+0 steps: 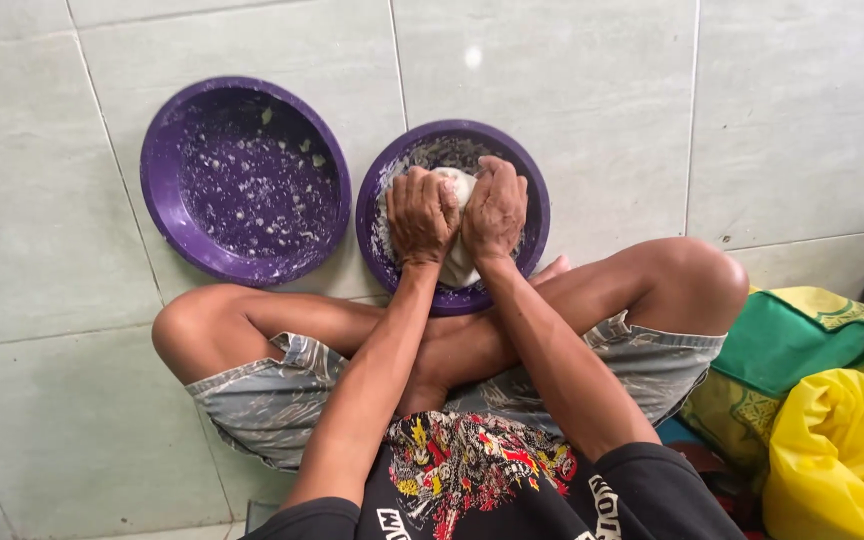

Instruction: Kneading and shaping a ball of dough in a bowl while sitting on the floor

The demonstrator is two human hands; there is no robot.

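Dough point(455, 182), a white lump, in purple basin point(382, 200) on tiled floor point(592, 80), just ahead of crossed legs. Left hand point(421, 215) and right hand point(495, 210) side by side on top, fingers curled over and clamped on the lump, knuckles up. Press down through heels of both palms, arms straight, weight from shoulders. Fold far edge back, turn, repeat. Keep basin steady against shins; probably slides on smooth tile. Second purple basin point(245, 180), flecked with white residue, just left, rims nearly touching; underside of lump hidden, so stickiness not judged.
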